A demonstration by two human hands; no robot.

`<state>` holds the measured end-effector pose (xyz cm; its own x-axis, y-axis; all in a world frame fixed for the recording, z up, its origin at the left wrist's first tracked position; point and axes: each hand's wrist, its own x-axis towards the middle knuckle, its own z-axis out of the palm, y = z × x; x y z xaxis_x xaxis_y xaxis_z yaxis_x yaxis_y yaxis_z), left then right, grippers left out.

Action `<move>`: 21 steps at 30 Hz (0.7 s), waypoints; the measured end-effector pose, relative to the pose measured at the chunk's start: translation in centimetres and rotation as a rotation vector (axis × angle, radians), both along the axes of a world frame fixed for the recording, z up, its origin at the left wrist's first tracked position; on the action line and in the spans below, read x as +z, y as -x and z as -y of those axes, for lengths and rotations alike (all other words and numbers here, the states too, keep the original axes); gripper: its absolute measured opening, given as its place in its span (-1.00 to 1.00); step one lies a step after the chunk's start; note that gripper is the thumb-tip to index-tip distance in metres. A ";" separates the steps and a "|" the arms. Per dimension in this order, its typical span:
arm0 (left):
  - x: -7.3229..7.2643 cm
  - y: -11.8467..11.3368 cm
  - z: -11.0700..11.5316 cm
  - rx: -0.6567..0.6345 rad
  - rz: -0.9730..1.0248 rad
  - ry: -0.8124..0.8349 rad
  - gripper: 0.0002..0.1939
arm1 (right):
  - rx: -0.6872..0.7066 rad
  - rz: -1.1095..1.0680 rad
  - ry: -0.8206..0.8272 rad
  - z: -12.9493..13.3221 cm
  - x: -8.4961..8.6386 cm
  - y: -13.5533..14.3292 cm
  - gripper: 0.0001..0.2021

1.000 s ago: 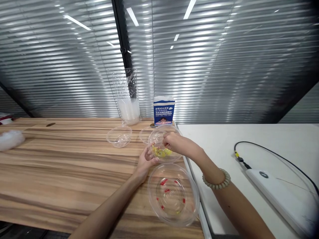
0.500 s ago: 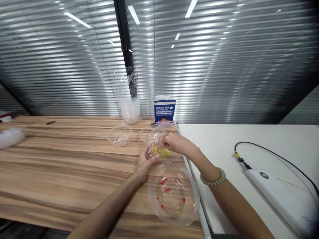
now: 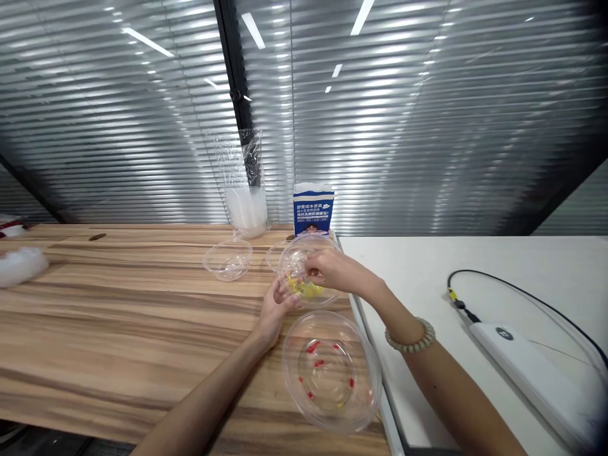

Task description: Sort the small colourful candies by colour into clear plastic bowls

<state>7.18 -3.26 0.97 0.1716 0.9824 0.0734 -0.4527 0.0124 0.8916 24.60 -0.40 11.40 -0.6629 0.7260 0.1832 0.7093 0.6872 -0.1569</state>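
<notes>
A clear round bowl with yellow pieces inside is tilted in my left hand, whose fingers grip its left rim. My right hand reaches into this bowl with its fingertips pinched together; whatever lies between them is too small to make out. Nearer to me stands a larger clear bowl, holding several small red pieces and a little yellow near its bottom edge.
Two more clear bowls, one at left and one partly hidden, sit behind. A bagged stack of cups and a blue packet stand farther back. A white device with a black cable lies on the white table.
The held bowl has shifted slightly left and tilted a little. My right hand has moved slightly left over it, its fingers still pinched.
</notes>
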 end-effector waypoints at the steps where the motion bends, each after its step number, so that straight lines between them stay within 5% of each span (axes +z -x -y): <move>1: -0.1 0.0 0.0 -0.007 0.002 -0.003 -0.27 | 0.039 -0.059 0.031 0.3 0.5 -0.3 -0.91; 5: -0.1 -0.1 0.2 -0.030 0.004 -0.019 -0.28 | 0.179 -0.235 0.204 1.9 2.6 -1.6 -0.93; 11: 0.2 -0.1 0.3 -0.023 0.002 -0.011 -0.27 | 0.276 -0.222 0.449 3.3 4.2 -2.8 -0.89; 16: 0.2 -0.1 0.3 -0.016 0.003 -0.011 -0.29 | 0.126 -0.182 0.312 2.6 3.1 -2.3 -0.85; 21: 0.2 -0.1 0.2 -0.025 0.010 -0.021 -0.22 | 0.146 -0.003 0.246 1.3 0.7 -0.3 -0.82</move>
<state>7.25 -3.42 1.13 0.1950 0.9761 0.0960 -0.4612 0.0049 0.8873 24.88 -1.73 12.11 -0.7635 0.6456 0.0159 0.6046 0.7232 -0.3337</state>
